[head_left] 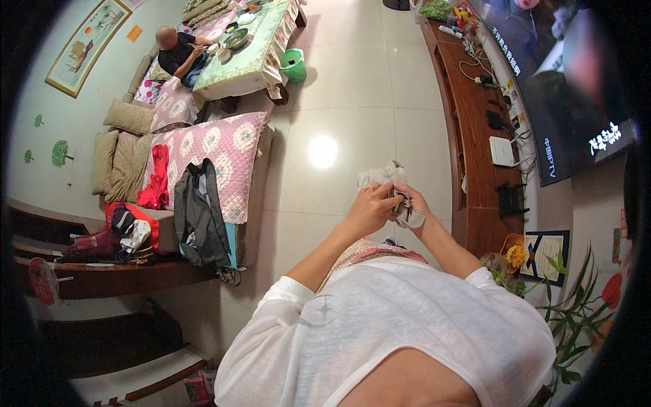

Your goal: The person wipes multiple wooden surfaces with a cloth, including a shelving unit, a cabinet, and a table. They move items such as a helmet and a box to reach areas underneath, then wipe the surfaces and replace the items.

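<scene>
Both my hands are together in front of my waist, around a crumpled light grey-beige cloth [382, 175]. My left hand [374, 206] has its fingers bent over the cloth's near side. On the other side, my right hand [414, 206] pinches it, and part of the cloth hangs down over the palm. A darker bit shows in the folds between the fingers; what it is I cannot tell. The cloth is held above the pale tiled floor [346, 127].
A quilt-covered sofa [239, 147] with a dark grey garment [201, 213] and red clothing [158, 178] stands left. A person [178, 53] sits by a covered table [224, 81], near a green bin [293, 66]. A wooden TV cabinet [473, 178] and a leafy plant [574, 315] are right.
</scene>
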Motion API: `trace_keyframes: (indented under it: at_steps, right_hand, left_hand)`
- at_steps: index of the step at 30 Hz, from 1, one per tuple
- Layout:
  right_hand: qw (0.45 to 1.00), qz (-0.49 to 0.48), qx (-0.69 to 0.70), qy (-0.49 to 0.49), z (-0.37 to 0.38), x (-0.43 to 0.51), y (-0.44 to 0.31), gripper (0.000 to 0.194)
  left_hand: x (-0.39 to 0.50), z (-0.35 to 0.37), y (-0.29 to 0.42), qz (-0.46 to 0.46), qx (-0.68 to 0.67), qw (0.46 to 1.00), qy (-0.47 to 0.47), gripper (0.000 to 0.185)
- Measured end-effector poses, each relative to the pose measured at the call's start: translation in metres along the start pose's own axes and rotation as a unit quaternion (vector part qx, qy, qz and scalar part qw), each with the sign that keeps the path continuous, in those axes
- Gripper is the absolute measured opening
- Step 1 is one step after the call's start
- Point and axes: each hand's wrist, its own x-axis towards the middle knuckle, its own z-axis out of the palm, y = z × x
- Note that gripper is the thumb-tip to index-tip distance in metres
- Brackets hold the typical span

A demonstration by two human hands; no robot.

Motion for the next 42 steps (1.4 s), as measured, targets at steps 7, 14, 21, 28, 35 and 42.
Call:
trace_keyframes:
  at_steps: [7, 14, 21, 28, 35, 42]
  right_hand:
    - [0.998, -0.024, -0.003, 0.063, 0.0, 0.031, -0.045, 0.023]
    - [0.956, -0.238, -0.144, 0.092, 0.055, 0.072, -0.096, 0.037]
    - [0.561, -0.417, -0.698, 0.154, 0.095, 0.147, -0.096, 0.062]
    - [0.558, -0.402, -0.717, 0.111, 0.101, 0.181, -0.099, 0.064]
    - [0.723, -0.37, -0.569, 0.125, 0.096, 0.192, -0.112, 0.058]
    - [0.918, -0.273, -0.215, 0.192, 0.053, 0.188, -0.156, 0.053]
  left_hand:
    - [0.036, -0.002, -0.043, -0.031, -0.153, 0.988, 0.022, 0.036]
    - [0.095, -0.024, -0.111, -0.256, -0.407, 0.877, 0.026, 0.032]
    - [0.145, -0.047, -0.172, -0.372, -0.611, 0.698, -0.039, 0.04]
    - [0.176, -0.053, -0.21, -0.392, -0.629, 0.671, -0.019, 0.031]
    - [0.195, -0.051, -0.235, -0.404, -0.571, 0.713, -0.058, 0.029]
    - [0.216, -0.044, -0.233, -0.409, -0.604, 0.684, -0.032, 0.026]
